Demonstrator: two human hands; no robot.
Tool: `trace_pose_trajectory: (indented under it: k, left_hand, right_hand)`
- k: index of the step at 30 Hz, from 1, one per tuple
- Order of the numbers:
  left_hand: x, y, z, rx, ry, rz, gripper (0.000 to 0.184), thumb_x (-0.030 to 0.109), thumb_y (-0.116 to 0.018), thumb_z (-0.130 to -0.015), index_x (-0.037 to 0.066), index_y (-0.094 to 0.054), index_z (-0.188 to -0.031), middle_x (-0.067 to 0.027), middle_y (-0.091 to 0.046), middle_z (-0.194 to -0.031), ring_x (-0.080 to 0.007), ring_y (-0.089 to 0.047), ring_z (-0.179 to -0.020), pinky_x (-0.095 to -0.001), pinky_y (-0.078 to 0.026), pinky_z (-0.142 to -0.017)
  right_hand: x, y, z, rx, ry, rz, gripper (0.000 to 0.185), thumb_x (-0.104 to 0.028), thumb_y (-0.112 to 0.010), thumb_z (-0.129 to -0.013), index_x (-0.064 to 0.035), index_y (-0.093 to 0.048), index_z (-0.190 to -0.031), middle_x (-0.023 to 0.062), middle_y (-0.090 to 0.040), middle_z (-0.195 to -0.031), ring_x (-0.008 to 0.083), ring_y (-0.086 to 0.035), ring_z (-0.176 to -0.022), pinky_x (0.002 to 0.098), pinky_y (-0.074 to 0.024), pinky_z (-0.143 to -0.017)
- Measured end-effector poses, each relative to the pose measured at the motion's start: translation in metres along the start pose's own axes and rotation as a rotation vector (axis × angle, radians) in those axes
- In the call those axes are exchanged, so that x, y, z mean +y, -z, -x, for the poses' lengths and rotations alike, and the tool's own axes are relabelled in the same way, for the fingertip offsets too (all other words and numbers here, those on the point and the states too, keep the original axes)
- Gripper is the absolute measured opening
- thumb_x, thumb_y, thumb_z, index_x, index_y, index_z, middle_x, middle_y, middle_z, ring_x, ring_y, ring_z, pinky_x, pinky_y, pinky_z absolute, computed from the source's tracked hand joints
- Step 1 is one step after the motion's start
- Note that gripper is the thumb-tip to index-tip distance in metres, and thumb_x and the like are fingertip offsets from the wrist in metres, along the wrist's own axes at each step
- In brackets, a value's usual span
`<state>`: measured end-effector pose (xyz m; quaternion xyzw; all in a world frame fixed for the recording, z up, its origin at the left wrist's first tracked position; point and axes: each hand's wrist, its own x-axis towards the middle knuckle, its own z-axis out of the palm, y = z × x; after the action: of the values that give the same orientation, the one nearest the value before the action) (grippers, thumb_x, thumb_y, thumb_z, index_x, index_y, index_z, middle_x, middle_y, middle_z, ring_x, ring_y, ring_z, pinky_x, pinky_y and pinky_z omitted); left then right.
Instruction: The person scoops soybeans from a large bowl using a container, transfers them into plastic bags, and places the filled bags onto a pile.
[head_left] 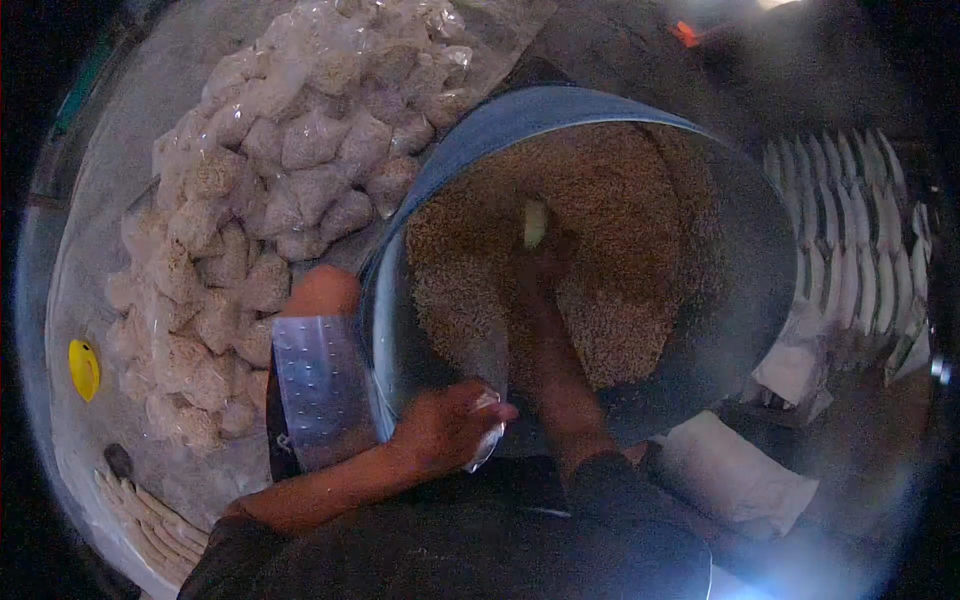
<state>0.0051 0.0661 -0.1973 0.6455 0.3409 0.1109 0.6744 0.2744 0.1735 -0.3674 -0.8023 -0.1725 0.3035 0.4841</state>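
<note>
My left hand (440, 428) is closed around a clear plastic bag (487, 445) at the near rim of a large blue drum (560, 103). Brown, grain-like pieces (620, 230) cover the inside of the drum. Down among them, my right hand (540, 262) is dim, its fingers closed on a small pale object (535, 222) whose kind I cannot make out. Over my left leg, beside the drum, lies a clear plastic sheet (318, 375) with rows of small dots.
A big heap of filled clear bags (310, 145) covers the left side. A yellow oval object (84, 370) lies beyond it. Rows of long, pale packets (845, 230) stand at the right. Near my right arm lies a white bundle (740, 470).
</note>
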Motion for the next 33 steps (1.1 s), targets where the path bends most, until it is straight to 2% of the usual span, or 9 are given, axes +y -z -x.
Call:
trace_pose_trajectory:
  k: [9, 13, 16, 19, 22, 24, 26, 28, 33]
  left_hand:
    - [0.001, -0.011, -0.004, 0.182, -0.023, 0.014, 0.024, 0.027, -0.05, -0.102, 0.005, -0.061, -0.104, -0.0182, -0.063, -0.1, -0.0367, -0.065, -0.091, -0.0438, -0.05, -0.078]
    - [-0.014, -0.019, -0.005, 0.437, -0.178, -0.092, 0.024, 0.028, -0.052, -0.102, 0.005, -0.059, -0.105, -0.0139, -0.064, -0.099, -0.0297, -0.065, -0.086, -0.0418, -0.051, -0.076]
    - [-0.012, -0.019, -0.017, 0.364, 0.131, 0.041, 0.022, 0.026, -0.056, -0.1, 0.006, -0.06, -0.108, -0.0094, -0.065, -0.099, -0.0241, -0.065, -0.082, -0.0379, -0.053, -0.075]
    - [0.004, -0.023, -0.014, 0.089, 0.201, 0.715, 0.016, 0.021, -0.057, -0.099, 0.006, -0.059, -0.104, -0.005, -0.063, -0.092, -0.0211, -0.064, -0.077, -0.034, -0.052, -0.069]
    - [0.0, -0.016, -0.01, 0.195, 0.08, 0.641, 0.016, 0.019, -0.061, -0.096, 0.006, -0.058, -0.105, -0.0038, -0.062, -0.084, -0.0194, -0.063, -0.075, -0.0338, -0.051, -0.066]
    - [0.012, -0.021, -0.023, 0.72, -0.43, 0.048, 0.018, 0.02, -0.063, -0.093, 0.006, -0.06, -0.104, -0.0038, -0.062, -0.084, -0.0201, -0.063, -0.074, -0.0359, -0.052, -0.067]
    - [0.018, -0.023, -0.028, 0.837, -0.567, -0.488, 0.02, 0.02, -0.065, -0.091, 0.006, -0.061, -0.105, -0.0062, -0.063, -0.088, -0.0225, -0.063, -0.075, -0.0379, -0.053, -0.07]
    - [0.005, -0.036, -0.038, 0.544, -0.327, -0.891, 0.024, 0.02, -0.066, -0.089, 0.005, -0.063, -0.108, -0.011, -0.067, -0.094, -0.0265, -0.066, -0.079, -0.0398, -0.054, -0.075]
    - [-0.007, -0.1, -0.055, 0.12, -0.153, 0.397, 0.03, 0.019, -0.066, -0.089, 0.002, -0.065, -0.114, -0.0211, -0.068, -0.106, -0.0325, -0.066, -0.098, -0.0414, -0.054, -0.081]
  right_hand:
    - [0.022, -0.038, 0.046, -0.349, -0.149, -0.226, 0.049, -0.031, -0.058, -0.092, -0.0067, -0.044, -0.133, 0.0114, -0.053, -0.124, 0.0261, -0.055, -0.111, 0.0436, -0.0468, -0.091]
    - [0.046, 0.023, 0.074, -0.229, -0.194, -0.296, 0.051, -0.032, -0.054, -0.095, -0.0064, -0.041, -0.137, 0.0127, -0.051, -0.129, 0.0283, -0.054, -0.116, 0.046, -0.0463, -0.094]
    - [0.066, 0.086, 0.099, -0.039, -0.25, -0.338, 0.053, -0.032, -0.052, -0.096, -0.0062, -0.038, -0.14, 0.0137, -0.049, -0.133, 0.0299, -0.053, -0.119, 0.0477, -0.0459, -0.096]
    - [0.073, 0.127, 0.125, 0.136, -0.33, -0.371, 0.054, -0.032, -0.049, -0.098, -0.0059, -0.036, -0.143, 0.0146, -0.048, -0.137, 0.0316, -0.052, -0.122, 0.0494, -0.0455, -0.098]
    - [0.051, 0.154, 0.148, 0.123, -0.404, -0.488, 0.055, -0.033, -0.046, -0.099, -0.0057, -0.034, -0.146, 0.0156, -0.046, -0.141, 0.0332, -0.051, -0.125, 0.0512, -0.045, -0.1]
    - [0.019, 0.177, 0.165, -0.074, -0.371, -0.702, 0.056, -0.033, -0.045, -0.1, -0.0055, -0.032, -0.148, 0.0162, -0.045, -0.143, 0.0344, -0.05, -0.127, 0.0524, -0.0448, -0.101]
    - [-0.022, 0.195, 0.191, -0.313, -0.274, -0.905, 0.057, -0.033, -0.043, -0.101, -0.0054, -0.03, -0.15, 0.0169, -0.044, -0.146, 0.0355, -0.05, -0.129, 0.0535, -0.0445, -0.103]
    - [-0.05, 0.205, 0.216, -0.556, -0.174, -1.057, 0.06, -0.045, -0.043, -0.099, -0.0061, -0.04, -0.144, 0.0146, -0.053, -0.14, 0.0328, -0.056, -0.123, 0.0488, -0.0454, -0.104]
    - [-0.058, 0.229, 0.225, -0.9, -0.256, -1.105, 0.059, -0.041, -0.046, -0.097, 0.0001, -0.044, -0.14, 0.0183, -0.058, -0.133, 0.0336, -0.059, -0.119, 0.0493, -0.0465, -0.103]
